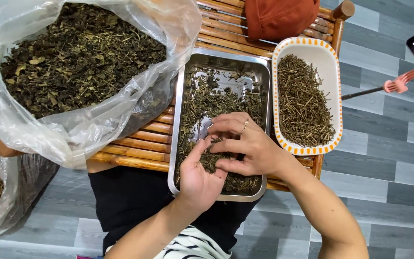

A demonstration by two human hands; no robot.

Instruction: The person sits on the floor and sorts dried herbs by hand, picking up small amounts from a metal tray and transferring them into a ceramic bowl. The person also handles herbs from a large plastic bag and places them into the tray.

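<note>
Your left hand [198, 175] cupped herbs [210, 160], right hand [245, 144] pinching them; tilting could spill past the tray [178, 120] at 6 o'clock.

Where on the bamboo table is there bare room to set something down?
Little. One bare strip of bamboo table lies between the plastic bag of dried leaves and the steel tray. The rest is crowded: white stem dish beside the tray, rust cap behind, both hands over the tray.
</note>
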